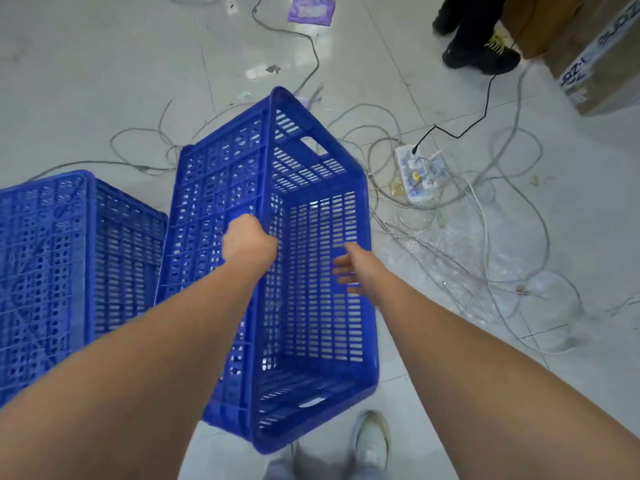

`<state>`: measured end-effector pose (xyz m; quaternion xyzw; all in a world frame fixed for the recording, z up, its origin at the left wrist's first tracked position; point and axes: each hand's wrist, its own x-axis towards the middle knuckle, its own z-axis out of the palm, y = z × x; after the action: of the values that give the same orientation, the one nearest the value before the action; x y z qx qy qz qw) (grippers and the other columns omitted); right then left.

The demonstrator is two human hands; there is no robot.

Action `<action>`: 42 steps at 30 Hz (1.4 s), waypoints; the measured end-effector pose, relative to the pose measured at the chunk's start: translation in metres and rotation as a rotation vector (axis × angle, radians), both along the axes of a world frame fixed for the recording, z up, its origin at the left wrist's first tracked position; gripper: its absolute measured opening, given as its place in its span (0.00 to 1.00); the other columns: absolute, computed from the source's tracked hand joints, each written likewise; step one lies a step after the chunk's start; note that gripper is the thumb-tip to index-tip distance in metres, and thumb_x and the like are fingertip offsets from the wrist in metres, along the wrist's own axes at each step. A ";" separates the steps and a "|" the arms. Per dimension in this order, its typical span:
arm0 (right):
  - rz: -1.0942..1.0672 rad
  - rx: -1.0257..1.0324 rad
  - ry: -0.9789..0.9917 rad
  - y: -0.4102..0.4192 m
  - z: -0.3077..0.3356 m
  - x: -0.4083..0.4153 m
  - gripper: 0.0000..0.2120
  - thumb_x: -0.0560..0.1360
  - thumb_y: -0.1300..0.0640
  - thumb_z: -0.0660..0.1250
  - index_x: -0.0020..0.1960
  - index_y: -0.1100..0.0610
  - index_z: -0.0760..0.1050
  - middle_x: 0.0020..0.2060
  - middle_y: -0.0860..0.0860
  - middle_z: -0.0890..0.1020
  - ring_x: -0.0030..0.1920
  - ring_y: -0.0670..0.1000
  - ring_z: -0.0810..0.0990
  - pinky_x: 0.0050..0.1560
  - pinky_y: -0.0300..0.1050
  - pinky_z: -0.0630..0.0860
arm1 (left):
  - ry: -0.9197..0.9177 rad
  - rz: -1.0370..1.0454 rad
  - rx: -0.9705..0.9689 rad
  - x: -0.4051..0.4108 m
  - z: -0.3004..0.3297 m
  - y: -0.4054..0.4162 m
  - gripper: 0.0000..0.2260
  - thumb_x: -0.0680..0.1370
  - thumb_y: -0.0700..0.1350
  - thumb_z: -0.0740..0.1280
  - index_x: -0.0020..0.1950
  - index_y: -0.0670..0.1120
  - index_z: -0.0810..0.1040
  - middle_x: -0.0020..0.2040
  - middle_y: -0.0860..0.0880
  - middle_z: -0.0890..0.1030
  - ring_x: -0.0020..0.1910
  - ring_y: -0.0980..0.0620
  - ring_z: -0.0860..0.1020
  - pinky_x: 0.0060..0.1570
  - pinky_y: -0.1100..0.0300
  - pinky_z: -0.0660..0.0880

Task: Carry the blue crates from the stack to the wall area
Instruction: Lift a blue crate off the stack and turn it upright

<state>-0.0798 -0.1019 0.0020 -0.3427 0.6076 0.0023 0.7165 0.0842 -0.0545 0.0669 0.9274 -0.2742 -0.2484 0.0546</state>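
Observation:
A blue perforated crate (311,327) is tipped on its side in the middle of the head view, its open mouth facing right. My left hand (247,242) is closed over the crate's upper long rim. My right hand (351,268) hovers at the crate's opening with its fingers spread, and I cannot see it gripping anything. A second blue crate (69,265) stands on the floor at the left, close beside the first one.
Tangled grey cables (485,244) and a white power strip (417,174) lie on the tiled floor to the right. Another person's black shoes (479,53) and cardboard boxes (595,53) are at the top right. My own shoe (372,441) is below the crate.

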 end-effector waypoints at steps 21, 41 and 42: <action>-0.346 0.079 0.431 0.028 -0.046 -0.081 0.22 0.69 0.49 0.70 0.56 0.63 0.73 0.44 0.59 0.80 0.41 0.59 0.79 0.41 0.55 0.78 | 0.621 0.459 -0.306 0.104 -0.041 0.098 0.09 0.68 0.29 0.66 0.45 0.38 0.79 0.39 0.44 0.81 0.38 0.43 0.79 0.35 0.56 0.76; -0.543 -0.237 0.392 0.017 -0.129 -0.031 0.14 0.73 0.64 0.59 0.57 0.56 0.73 0.53 0.60 0.80 0.52 0.62 0.81 0.55 0.63 0.78 | 0.589 0.620 -0.181 0.143 -0.189 0.134 0.17 0.76 0.31 0.63 0.64 0.41 0.71 0.61 0.38 0.77 0.53 0.37 0.77 0.55 0.41 0.75; -0.554 -0.236 0.390 0.018 -0.127 -0.032 0.14 0.74 0.64 0.59 0.57 0.57 0.73 0.53 0.60 0.80 0.52 0.62 0.81 0.55 0.63 0.78 | 0.581 0.621 -0.179 0.143 -0.191 0.134 0.16 0.76 0.31 0.63 0.64 0.41 0.71 0.61 0.38 0.77 0.53 0.37 0.77 0.55 0.42 0.76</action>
<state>-0.1114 -0.0839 -0.1250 -0.2384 0.7987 -0.1967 0.5163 0.2268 0.0798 -0.1238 0.8491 0.0240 -0.4464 0.2816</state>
